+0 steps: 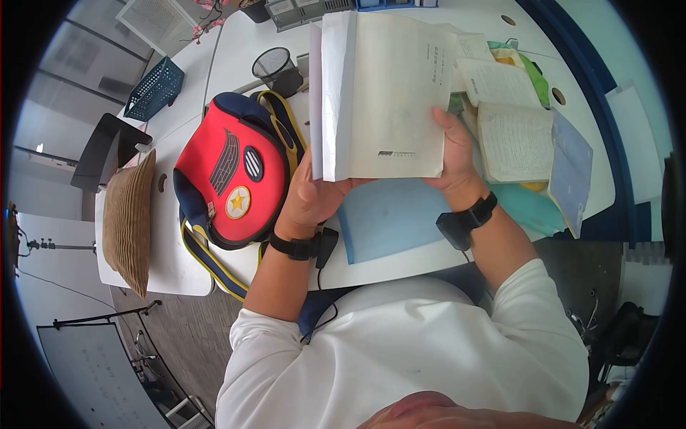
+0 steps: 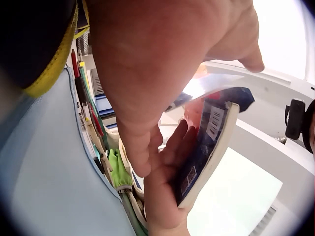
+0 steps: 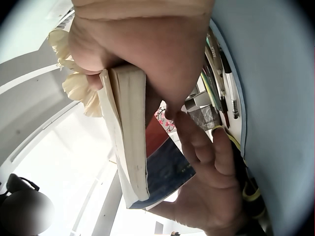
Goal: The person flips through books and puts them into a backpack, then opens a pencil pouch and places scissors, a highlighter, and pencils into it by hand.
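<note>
A thick paperback book (image 1: 400, 100) is held up over the table, opened at a cream page with small print, a white flap standing at its left. In the left wrist view its blue back cover (image 2: 197, 157) shows a barcode. My right hand (image 1: 457, 154) grips the book's lower right corner, thumb on the page and fingers underneath. My left hand (image 1: 312, 196) is under the lower left edge, fingers extended beneath the cover. In the right wrist view that left hand (image 3: 209, 187) shows its palm beside the blue and red cover. A blue folder (image 1: 393, 214) lies below the book.
A red and navy backpack (image 1: 239, 171) sits left of the hands, near a mesh pen cup (image 1: 277, 71). Open notebooks (image 1: 516, 143) and a blue-covered booklet (image 1: 570, 168) lie at right. Farther left are a brown cushion (image 1: 130, 222) and a dark basket (image 1: 153, 89).
</note>
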Tool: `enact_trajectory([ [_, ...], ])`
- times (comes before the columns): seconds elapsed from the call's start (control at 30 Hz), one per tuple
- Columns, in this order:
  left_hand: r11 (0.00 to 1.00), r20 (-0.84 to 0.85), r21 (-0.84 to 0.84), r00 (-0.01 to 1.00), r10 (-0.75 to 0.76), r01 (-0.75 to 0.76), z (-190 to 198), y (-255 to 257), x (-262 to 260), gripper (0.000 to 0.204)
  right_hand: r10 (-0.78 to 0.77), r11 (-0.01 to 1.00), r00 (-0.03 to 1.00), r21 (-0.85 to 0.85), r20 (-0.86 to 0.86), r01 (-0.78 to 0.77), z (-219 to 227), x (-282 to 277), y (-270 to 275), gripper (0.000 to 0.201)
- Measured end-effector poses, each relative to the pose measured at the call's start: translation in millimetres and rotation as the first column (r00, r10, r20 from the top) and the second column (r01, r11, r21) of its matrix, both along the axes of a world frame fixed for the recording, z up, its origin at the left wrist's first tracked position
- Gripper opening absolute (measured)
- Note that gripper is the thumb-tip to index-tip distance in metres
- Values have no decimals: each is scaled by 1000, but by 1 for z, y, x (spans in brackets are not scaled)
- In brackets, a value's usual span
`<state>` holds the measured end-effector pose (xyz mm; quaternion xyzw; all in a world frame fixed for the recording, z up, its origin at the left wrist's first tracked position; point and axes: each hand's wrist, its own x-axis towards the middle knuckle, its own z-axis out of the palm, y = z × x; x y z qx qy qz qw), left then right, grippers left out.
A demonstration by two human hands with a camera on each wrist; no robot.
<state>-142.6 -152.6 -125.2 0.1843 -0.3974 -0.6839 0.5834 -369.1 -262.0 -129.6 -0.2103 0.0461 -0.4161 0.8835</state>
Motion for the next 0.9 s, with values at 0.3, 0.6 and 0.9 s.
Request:
enact_trajectory([
  [0.3, 993, -70, -36, 992, 106, -108, -20, -1, 13, 91, -25, 1000, 999, -14, -26, 25, 1, 1, -1, 60],
  [0.6, 850, -154, -55, 845, 512, -524, 13, -5, 5, 69, -97, 995, 991, 17, -88, 99, -1, 0, -5, 59],
  [0.9, 829, -190, -36, 818, 543, -558, 19, -6, 6, 70, -137, 991, 978, -12, -156, 136, -1, 2, -5, 57],
])
